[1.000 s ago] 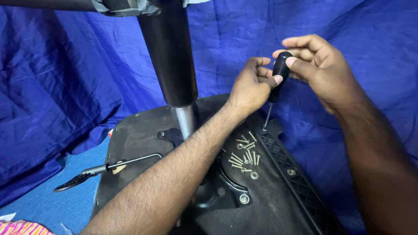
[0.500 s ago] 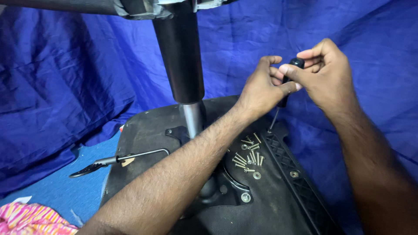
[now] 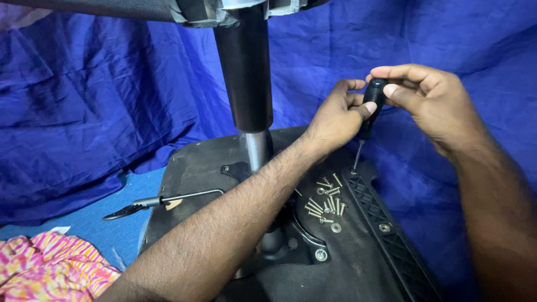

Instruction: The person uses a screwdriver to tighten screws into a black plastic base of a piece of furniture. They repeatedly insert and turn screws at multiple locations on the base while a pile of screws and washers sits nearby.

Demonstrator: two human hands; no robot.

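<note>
A black gas-lift column (image 3: 244,72) with a bright metal piston (image 3: 256,150) rises from the chair's mechanism, and a black-tipped metal lever (image 3: 162,200) juts out to the left. Loose screws and washers (image 3: 327,200) lie heaped on the underside. Blue cloth (image 3: 100,95) drapes behind, with pink patterned fabric (image 3: 50,265) at the lower left corner.

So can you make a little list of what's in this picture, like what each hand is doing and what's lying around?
left hand: left hand grips the lower handle of the screwdriver
right hand: right hand pinches the top of the handle with its fingers
screwdriver tip: down at the edge of the black ribbed plastic part
under the hands: upturned black chair seat with a metal column
loose bits: pile of screws on the seat
lever: thin metal lever sticking out left
around: blue cloth, pink patterned fabric
</note>
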